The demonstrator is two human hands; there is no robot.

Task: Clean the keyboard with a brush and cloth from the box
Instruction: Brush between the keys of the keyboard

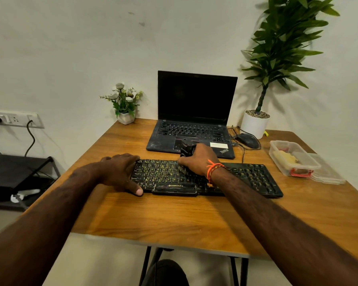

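From the head camera, the keyboard (207, 178) is lying across the middle of the tabletop (174, 215), nearer its front edge than the laptop (192, 129). The likely risk is the keyboard skidding toward the laptop if the strokes are pushing harder than the bracing hand is holding, or bristles flicking grit onto it. The left hand (120, 172) is lying spread and flat over the keyboard's left end. The right hand (198, 159) is curling closed around the brush (186, 150), bristles down on the middle keys, wrist raised. The box (293, 157) is sitting open by the tabletop's right edge.
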